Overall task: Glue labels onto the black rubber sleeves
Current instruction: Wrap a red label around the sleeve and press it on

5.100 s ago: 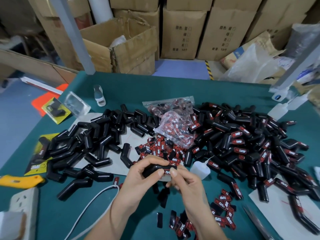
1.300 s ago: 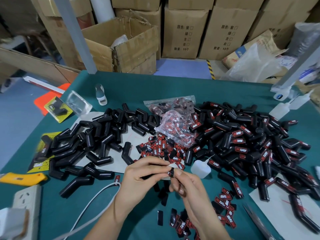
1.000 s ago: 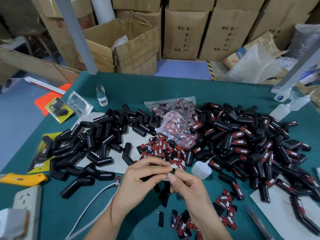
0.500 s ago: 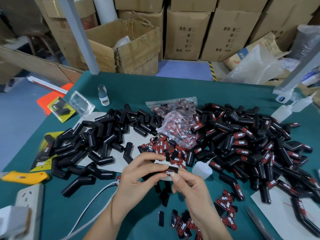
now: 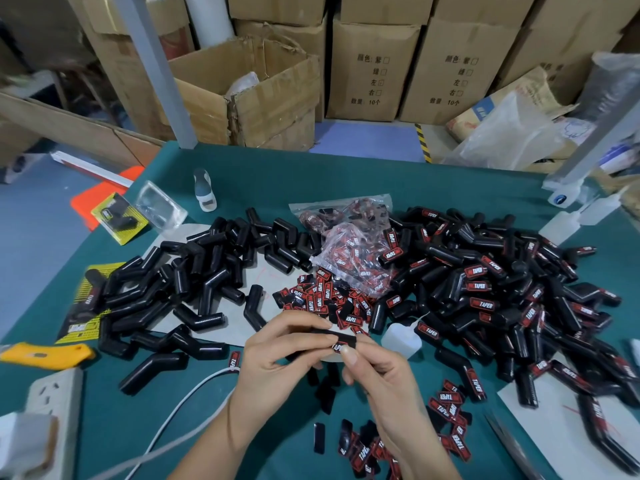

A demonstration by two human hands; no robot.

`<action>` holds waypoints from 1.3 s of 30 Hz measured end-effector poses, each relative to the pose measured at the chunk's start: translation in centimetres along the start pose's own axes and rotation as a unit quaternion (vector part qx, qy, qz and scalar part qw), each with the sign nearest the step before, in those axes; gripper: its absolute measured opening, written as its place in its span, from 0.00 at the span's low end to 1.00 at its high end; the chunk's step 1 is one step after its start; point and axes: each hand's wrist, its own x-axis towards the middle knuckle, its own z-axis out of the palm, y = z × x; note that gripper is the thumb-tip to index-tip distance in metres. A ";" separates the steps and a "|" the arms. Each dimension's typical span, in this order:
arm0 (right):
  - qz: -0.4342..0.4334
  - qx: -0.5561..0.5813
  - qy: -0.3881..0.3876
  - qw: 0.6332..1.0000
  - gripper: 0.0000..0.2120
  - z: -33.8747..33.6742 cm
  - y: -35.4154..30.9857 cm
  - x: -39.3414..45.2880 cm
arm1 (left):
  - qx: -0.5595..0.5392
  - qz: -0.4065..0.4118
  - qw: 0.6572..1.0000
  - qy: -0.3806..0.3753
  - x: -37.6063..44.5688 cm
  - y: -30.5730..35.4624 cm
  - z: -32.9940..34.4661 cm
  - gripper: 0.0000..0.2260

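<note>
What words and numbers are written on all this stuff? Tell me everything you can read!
"TAPER": on the red-and-black labels and the labelled sleeves.
"10个": after Chinese characters, low on the cardboard boxes.
"颜色", "左", "右": beside tick boxes on those boxes; the other characters are too blurred.
Yellow card packs: print too small.
Label on the sleeve in the left hand and right hand: mostly covered.

My left hand (image 5: 277,355) and my right hand (image 5: 384,375) are both bare: I wear no gloves, rings or wristbands that show. My forearms come up from the lower edge of the view with no sleeve over them as far down as they can be seen. My fingernails are short and plain, without polish; the nail of my right thumb (image 5: 349,355) faces the camera, rounded and unpainted. No watch, bracelet or tape sits on either wrist.
</note>
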 end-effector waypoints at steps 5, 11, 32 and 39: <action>-0.004 0.001 0.004 1.000 0.26 0.0 0.4 0.0 | 0.049 0.033 0.998 0.007 0.1 0.0 0.0 0.07; -0.014 -0.002 0.009 1.000 0.25 0.1 0.4 0.0 | 0.060 0.054 0.997 0.018 0.0 0.0 0.0 0.09; -0.004 0.023 -0.003 1.000 0.26 0.2 -0.3 -0.3 | 0.067 0.064 0.996 0.003 -0.2 -0.5 -0.3 0.11; -0.003 0.016 -0.003 1.000 0.26 0.2 -0.1 -0.3 | 0.065 0.062 0.996 0.009 -0.2 -0.2 -0.2 0.08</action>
